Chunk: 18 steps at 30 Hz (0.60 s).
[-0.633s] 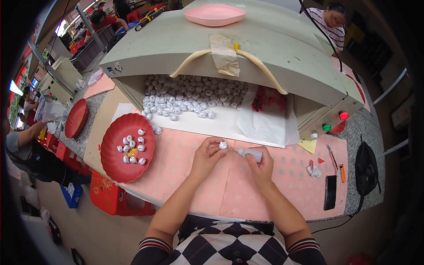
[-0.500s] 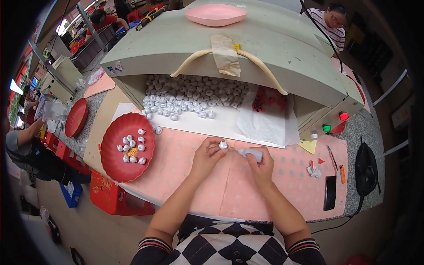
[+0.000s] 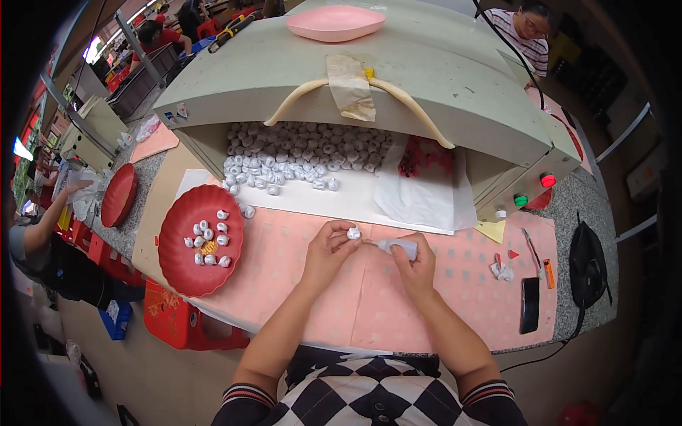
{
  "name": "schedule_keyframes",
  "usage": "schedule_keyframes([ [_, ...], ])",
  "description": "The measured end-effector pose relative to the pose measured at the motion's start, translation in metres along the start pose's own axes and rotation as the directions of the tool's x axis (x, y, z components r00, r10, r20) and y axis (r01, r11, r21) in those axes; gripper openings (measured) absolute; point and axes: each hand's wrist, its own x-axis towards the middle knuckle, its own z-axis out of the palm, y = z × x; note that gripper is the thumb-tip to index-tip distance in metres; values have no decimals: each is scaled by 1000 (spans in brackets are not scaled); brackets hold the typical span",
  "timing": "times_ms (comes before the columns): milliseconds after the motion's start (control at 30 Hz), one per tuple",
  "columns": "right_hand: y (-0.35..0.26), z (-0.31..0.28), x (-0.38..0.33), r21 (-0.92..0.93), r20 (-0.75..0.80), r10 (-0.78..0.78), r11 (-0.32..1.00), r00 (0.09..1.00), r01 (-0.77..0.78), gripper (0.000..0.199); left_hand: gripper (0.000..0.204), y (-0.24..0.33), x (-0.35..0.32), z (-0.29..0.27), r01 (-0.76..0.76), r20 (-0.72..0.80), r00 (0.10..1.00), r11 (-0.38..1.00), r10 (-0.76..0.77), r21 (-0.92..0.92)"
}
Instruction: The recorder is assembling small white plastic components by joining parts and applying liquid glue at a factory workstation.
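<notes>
Between the fingertips of my left hand point(image 3: 325, 254) is a small rounded white piece point(image 3: 354, 232) with grey marks. My right hand point(image 3: 419, 266) is closed round a small pale squeeze bottle point(image 3: 403, 248), tilted sideways. Its thin nozzle points left and ends close to the fingers of my left hand, just below the white piece; whether it touches cannot be made out. To the left, a red scalloped plate point(image 3: 186, 278) bears several similar white pieces. Ahead of my hands, a large heap of these white pieces point(image 3: 298, 150) lies under the hood of a grey-green machine point(image 3: 455, 78).
A pink sheet point(image 3: 284, 277) covers the table under my hands. At right lie a phone point(image 3: 529, 305), an orange-handled cutter point(image 3: 549, 273), tweezers point(image 3: 531, 247) and a black pouch point(image 3: 588, 273). A pink dish point(image 3: 335, 23) tops the machine. Other people are nearby.
The whole view has shifted slightly, so the table and machine sit a little farther left. Both hands keep their hold on the white piece and the bottle, almost unmoved.
</notes>
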Motion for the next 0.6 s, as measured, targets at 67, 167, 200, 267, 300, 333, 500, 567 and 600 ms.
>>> schedule_keyframes([
  [67,0,1,0,-3,-31,3,1000,1000,-3,16,30,0,0,0,0,1,1000,1000,0,-6],
  [167,-3,2,1,-8,-20,7,1000,1000,-7,14,30,0,0,0,-5,9,1000,1000,6,-8],
  [200,-4,2,1,-9,-24,8,1000,1000,-9,14,30,1,0,1,-12,14,1000,1000,12,-4],
  [267,-4,2,1,-20,-20,-8,1000,1000,8,14,29,1,1,1,-4,10,1000,1000,5,-21],
  [300,-4,1,1,-20,-23,-7,1000,1000,7,14,28,2,1,2,2,3,1000,999,-2,-37],
  [333,-2,1,0,-1,-34,-6,1000,999,6,14,28,3,1,2,3,6,1000,999,-2,-37],
  [500,-3,1,0,31,-43,12,999,999,-10,14,30,6,1,1,57,4,998,994,-57,-97],
  [567,-5,0,0,20,-32,23,1000,999,-22,15,30,5,1,1,59,4,998,993,-59,-100],
  [600,-4,1,0,20,-32,23,1000,999,-22,15,30,5,1,1,61,3,998,993,-61,-105],
])
